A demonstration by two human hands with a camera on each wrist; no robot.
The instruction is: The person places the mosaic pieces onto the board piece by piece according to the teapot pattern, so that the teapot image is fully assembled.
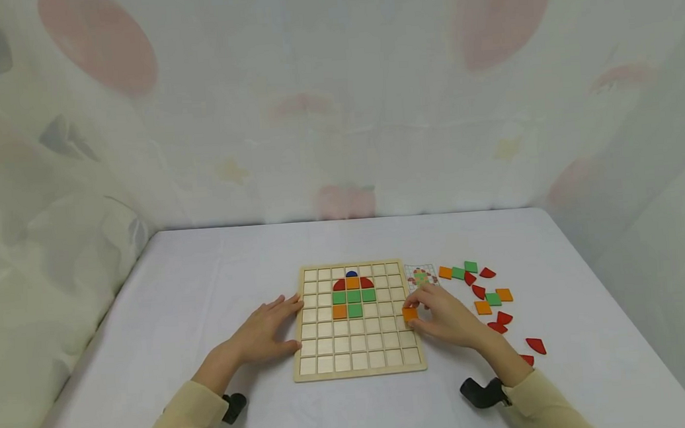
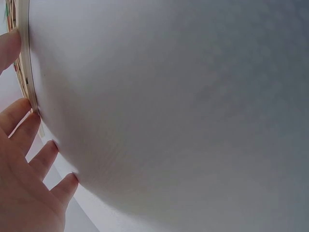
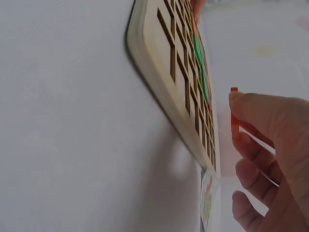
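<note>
A wooden grid board [image 1: 326, 367] lies flat on the table. On it sit a blue piece [image 1: 351, 274], two red quarter-round pieces [image 1: 339, 285], several green square tiles [image 1: 355, 310] and two orange square tiles [image 1: 339, 312]. My left hand [image 1: 264, 332] rests at the board's left edge, thumb and fingertips touching the frame, fingers spread and fairly straight. My right hand [image 1: 448, 318] pinches another orange square tile [image 3: 235, 126] between thumb and finger. In the right wrist view this tile stands edge-on, raised off the board; from the head it overlaps the board's right edge.
A small printed pattern card [image 1: 413, 271] lies against the board's upper right side, partly covered by my right hand. Loose red pieces [image 1: 536, 345], green tiles [image 1: 470, 267] and orange tiles [image 1: 504, 295] are scattered to the right. A patterned curtain [image 1: 337, 141] hangs behind the table.
</note>
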